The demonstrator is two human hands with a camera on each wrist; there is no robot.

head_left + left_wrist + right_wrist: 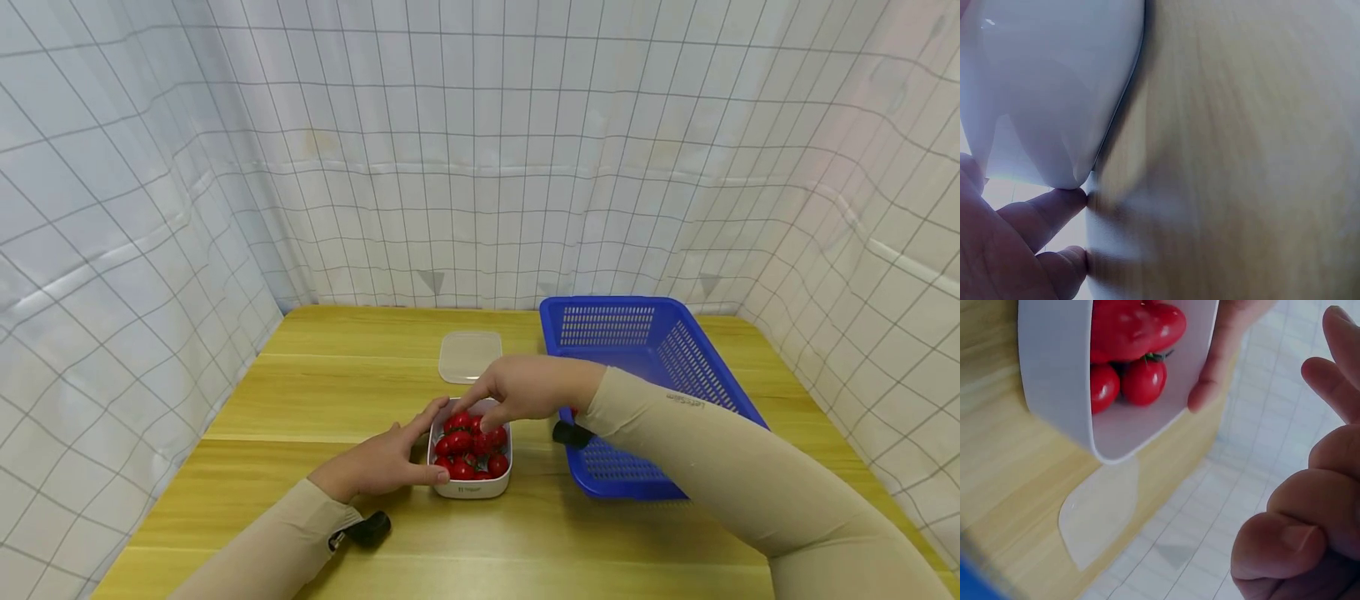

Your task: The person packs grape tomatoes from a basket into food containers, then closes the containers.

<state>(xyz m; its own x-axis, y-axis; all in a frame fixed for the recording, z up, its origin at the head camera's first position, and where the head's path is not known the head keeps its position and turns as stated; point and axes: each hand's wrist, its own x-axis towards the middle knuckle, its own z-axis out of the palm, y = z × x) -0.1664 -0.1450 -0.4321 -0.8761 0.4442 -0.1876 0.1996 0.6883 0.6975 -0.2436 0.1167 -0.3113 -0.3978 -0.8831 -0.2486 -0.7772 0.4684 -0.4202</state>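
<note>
A white square container (471,490) full of small red tomatoes (461,442) stands on the wooden table. My left hand (386,462) spreads along its left side, the thumb at the front corner and the fingers at the back corner. Two fingertips (1075,197) rest low against the container's wall in the left wrist view. Over the container's back right part hangs my right hand (525,387), index finger and thumb pointing down towards the tomatoes. In the right wrist view several of its fingers (1279,547) are bent, and nothing shows in its grasp.
A clear flat lid (468,354) lies behind the container. To the right stands a large blue plastic basket (630,492), partly hidden by my right forearm; a bit of red shows inside near the wrist. White grid-patterned curtains (480,150) enclose the table (300,383).
</note>
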